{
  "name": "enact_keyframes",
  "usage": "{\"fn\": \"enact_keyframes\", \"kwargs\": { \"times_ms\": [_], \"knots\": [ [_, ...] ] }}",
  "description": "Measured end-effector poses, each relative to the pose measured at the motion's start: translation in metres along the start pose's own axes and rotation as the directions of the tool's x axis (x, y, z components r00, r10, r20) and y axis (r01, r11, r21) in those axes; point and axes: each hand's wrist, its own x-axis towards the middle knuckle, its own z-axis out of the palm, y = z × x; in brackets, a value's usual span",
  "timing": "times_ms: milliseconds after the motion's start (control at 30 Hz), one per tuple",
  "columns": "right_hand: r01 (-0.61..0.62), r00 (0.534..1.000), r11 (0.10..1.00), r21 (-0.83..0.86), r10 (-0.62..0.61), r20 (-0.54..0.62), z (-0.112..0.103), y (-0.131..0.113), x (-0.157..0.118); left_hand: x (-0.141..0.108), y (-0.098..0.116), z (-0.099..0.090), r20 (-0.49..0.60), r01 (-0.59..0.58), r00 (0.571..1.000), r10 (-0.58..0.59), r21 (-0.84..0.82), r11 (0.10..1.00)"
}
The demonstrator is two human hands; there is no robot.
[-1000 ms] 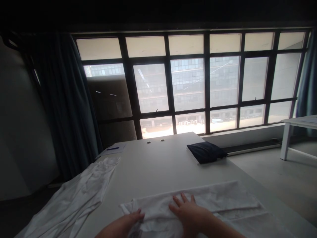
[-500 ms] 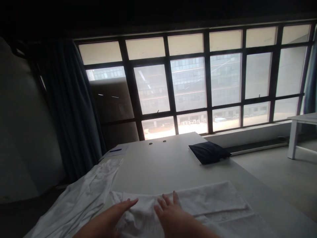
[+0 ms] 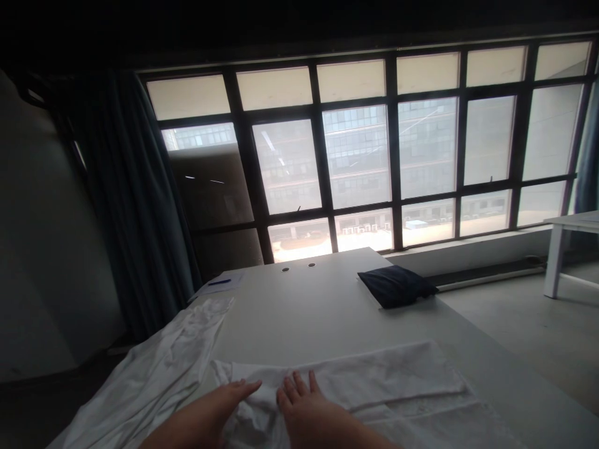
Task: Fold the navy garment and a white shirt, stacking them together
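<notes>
A folded white cloth (image 3: 379, 380) lies flat near the front of the white table (image 3: 299, 312), with a bunched, wrinkled part at its left end. My left hand (image 3: 210, 408) rests on that bunched part, fingers together and pointing right. My right hand (image 3: 304, 411) lies a short way to its right, fingers spread on the cloth, holding nothing. Both wrists run off the bottom of the view. The cloth under my palms is hidden.
A crumpled white fabric (image 3: 154, 368) hangs over the table's left edge. Farther back are a dark navy cushion (image 3: 395, 287) and a sheet of paper (image 3: 222, 282) with a blue pen. A white side table (image 3: 561, 240) stands at right before a large window.
My right hand has slid left, closer to my left hand, and my left hand has moved left since the oldest frame. The view has tilted slightly.
</notes>
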Motion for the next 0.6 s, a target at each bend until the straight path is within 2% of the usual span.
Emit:
{"fn": "enact_keyframes", "kwargs": {
  "times_ms": [133, 267, 367, 467, 533, 600],
  "knots": [
    [-0.027, 0.998, 0.995, 0.099, 0.022, 0.053, -0.016, -0.007, -0.003, 0.008, 0.004, -0.001, -0.012, -0.039, 0.999, 0.039, 0.019, 0.999],
    [-0.091, 0.991, 0.945, 0.315, 0.056, 0.118, -0.067, 0.002, -0.022, 0.012, 0.021, -0.005, -0.07, -0.138, 0.988, 0.141, 0.038, 0.99],
    [-0.241, 0.969, 0.876, 0.418, 0.237, 0.061, -0.116, 0.028, -0.051, 0.012, 0.056, -0.011, -0.066, -0.196, 0.977, 0.201, 0.072, 0.978],
    [-0.34, 0.916, 0.794, 0.505, 0.401, -0.015, -0.154, 0.061, -0.083, 0.015, 0.104, -0.008, -0.069, -0.234, 0.967, 0.246, 0.148, 0.961],
    [-0.378, 0.883, 0.711, 0.594, 0.47, -0.001, -0.168, 0.08, -0.098, 0.025, 0.136, 0.005, -0.063, -0.256, 0.96, 0.274, 0.202, 0.945],
    [-0.407, 0.853, 0.57, 0.714, 0.516, 0.075, -0.173, 0.092, -0.105, 0.042, 0.165, 0.03, -0.032, -0.31, 0.945, 0.326, 0.235, 0.921]
  ]
}}
